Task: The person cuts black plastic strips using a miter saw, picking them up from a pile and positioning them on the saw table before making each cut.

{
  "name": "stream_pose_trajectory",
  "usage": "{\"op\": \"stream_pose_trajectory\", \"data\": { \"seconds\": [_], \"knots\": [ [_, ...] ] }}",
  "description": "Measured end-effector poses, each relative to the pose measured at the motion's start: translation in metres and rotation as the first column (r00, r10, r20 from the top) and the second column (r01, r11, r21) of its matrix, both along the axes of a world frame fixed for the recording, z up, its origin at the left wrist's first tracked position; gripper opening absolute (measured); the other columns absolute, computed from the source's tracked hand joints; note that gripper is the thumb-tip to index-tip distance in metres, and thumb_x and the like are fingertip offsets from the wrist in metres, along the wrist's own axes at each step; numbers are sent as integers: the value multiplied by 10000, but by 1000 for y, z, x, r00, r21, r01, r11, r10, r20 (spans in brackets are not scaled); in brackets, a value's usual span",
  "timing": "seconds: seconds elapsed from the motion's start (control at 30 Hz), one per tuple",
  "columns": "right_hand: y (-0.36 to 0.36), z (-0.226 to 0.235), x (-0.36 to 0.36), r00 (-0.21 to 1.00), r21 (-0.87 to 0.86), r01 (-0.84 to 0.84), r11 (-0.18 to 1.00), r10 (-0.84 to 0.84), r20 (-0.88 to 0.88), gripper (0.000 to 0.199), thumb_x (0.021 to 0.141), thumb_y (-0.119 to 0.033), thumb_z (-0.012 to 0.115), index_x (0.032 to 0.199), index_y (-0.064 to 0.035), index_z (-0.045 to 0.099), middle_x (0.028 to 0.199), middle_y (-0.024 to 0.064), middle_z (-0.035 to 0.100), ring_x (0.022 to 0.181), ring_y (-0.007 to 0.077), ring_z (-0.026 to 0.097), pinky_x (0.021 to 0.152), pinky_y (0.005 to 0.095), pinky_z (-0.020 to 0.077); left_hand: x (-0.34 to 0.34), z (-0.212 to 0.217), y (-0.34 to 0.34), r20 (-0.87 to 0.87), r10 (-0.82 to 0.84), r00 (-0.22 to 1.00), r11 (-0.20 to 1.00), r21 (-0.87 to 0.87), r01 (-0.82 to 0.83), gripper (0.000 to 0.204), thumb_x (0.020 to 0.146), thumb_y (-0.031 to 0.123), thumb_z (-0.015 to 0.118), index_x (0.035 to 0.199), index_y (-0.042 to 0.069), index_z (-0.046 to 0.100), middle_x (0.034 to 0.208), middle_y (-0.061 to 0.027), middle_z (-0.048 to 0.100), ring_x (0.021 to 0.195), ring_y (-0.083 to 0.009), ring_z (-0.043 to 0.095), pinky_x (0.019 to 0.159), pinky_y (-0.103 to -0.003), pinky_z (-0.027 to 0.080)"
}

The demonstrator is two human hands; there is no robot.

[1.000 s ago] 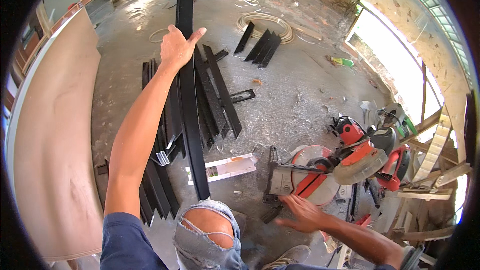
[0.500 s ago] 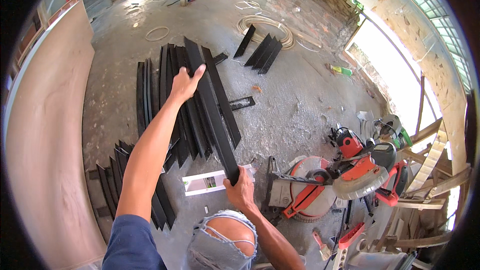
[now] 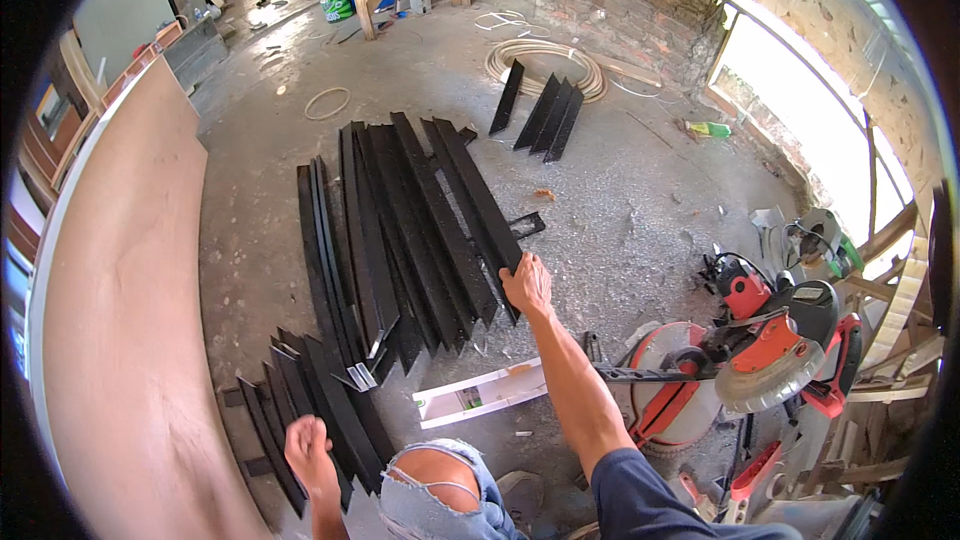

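Observation:
A pile of long black strips (image 3: pixel 400 220) lies on the concrete floor in front of me. My right hand (image 3: pixel 527 285) grips the near end of the rightmost long black strip (image 3: pixel 475 190), which rests on the pile's right side. My left hand (image 3: pixel 305 440) is curled into a fist low at the left. It sits at the near ends of a fan of shorter black strips (image 3: pixel 300 400), and I see nothing in it. My knee in torn jeans (image 3: pixel 440 485) shows between my two arms.
An orange and red mitre saw (image 3: pixel 760 360) stands at the right, close to my right arm. A white channel piece (image 3: pixel 480 395) lies by my knee. A big plywood sheet (image 3: pixel 120 320) fills the left. Further off lie three black strips (image 3: pixel 545 110) and a coiled hose (image 3: pixel 545 60).
My left hand held the long black strip out in front and let go of it, then drew back low left. My right hand took its near end, and the strip now lies on the pile.

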State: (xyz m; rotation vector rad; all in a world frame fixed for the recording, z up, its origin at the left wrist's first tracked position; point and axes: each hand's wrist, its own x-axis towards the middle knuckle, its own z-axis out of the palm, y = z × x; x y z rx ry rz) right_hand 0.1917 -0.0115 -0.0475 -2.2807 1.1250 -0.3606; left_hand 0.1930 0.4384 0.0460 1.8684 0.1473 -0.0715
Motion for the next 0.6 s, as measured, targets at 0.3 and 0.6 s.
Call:
{"op": "stream_pose_trajectory", "data": {
  "seconds": [0.3, 0.6],
  "knots": [
    [13, -3, 31, 999, -157, 37, 987, -37, 4, 620, 812, -423, 733, 1175, 46, 550, 1279, 214, 482, 1202, 379, 479, 979, 475, 413, -70, -4, 72, -40, 80, 996, 981, 180, -72, 200, 873, 166, 645, 982, -1, 628, 874, -55, 642, 814, -143, 583, 745, -300, 475],
    [62, -5, 48, 971, -382, -213, 899, 239, 21, 533, 812, -409, 672, 1095, 39, 610, 1042, 162, 579, 1024, 301, 548, 873, 423, 401, -76, -8, 46, -75, -93, 993, 964, 243, 108, 246, 899, 193, 624, 1059, 7, 637, 964, -82, 664, 874, -182, 609, 796, -328, 501]
  ]
}}
